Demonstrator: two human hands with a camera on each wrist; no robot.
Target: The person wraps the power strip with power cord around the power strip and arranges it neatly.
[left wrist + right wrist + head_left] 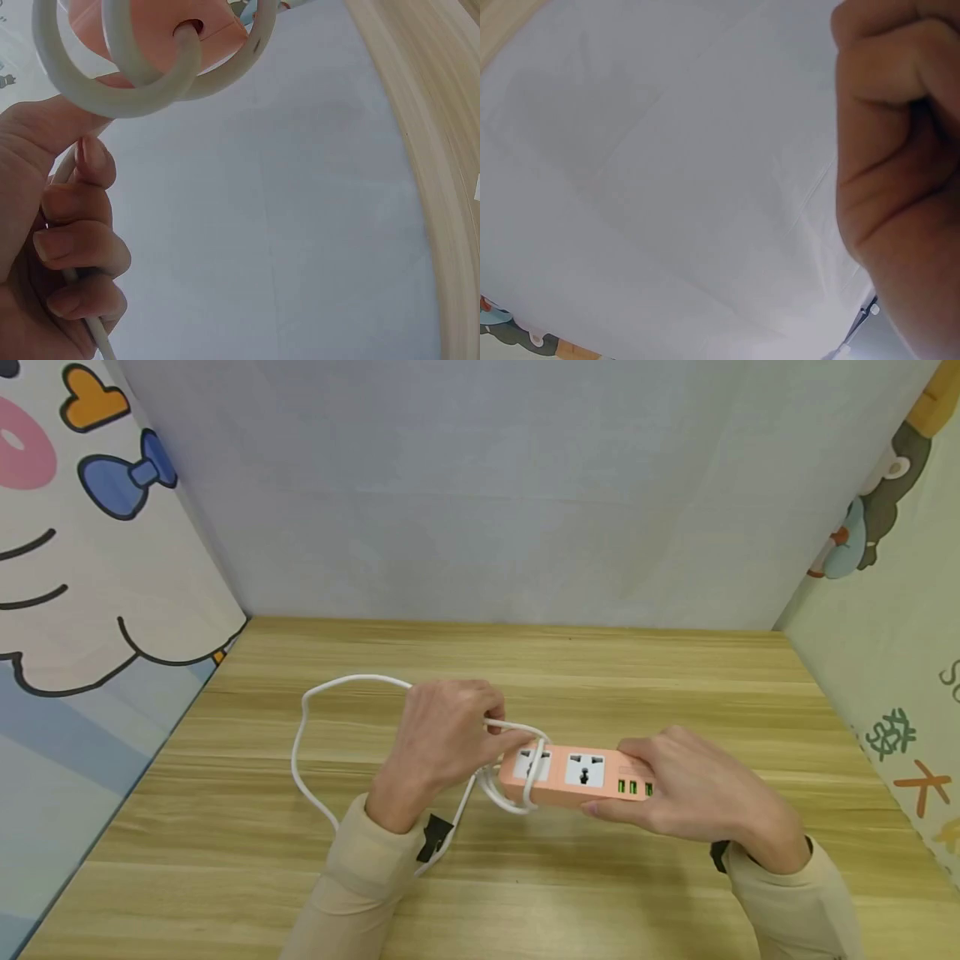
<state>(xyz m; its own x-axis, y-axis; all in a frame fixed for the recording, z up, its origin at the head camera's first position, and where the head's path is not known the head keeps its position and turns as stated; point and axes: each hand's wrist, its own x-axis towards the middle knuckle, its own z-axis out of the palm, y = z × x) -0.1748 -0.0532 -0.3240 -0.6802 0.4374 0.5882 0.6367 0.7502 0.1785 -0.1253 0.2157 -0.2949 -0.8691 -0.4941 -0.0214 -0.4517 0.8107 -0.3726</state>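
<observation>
A peach power strip [557, 768] with white sockets and green USB ports is held over the table by my right hand [690, 789], gripping its right end between thumb and fingers. White cable [302, 727] loops around the strip's left end. My left hand [446, 735] holds a length of this cable at that end, its thumb against the strip. In the left wrist view, fingers curl round the cable, and thick loops [135, 101] pass in front of the hole where the cord enters the strip. The right wrist view shows only curled fingers [885, 127]; the strip is hidden there.
Cable runs in a wide arc on the left side of the wood-grain table [225, 827]. A pale wall [487, 502] stands behind the table, with cartoon-printed panels [90, 585] left and right. Small black pieces [435, 837] show beside both cuffs.
</observation>
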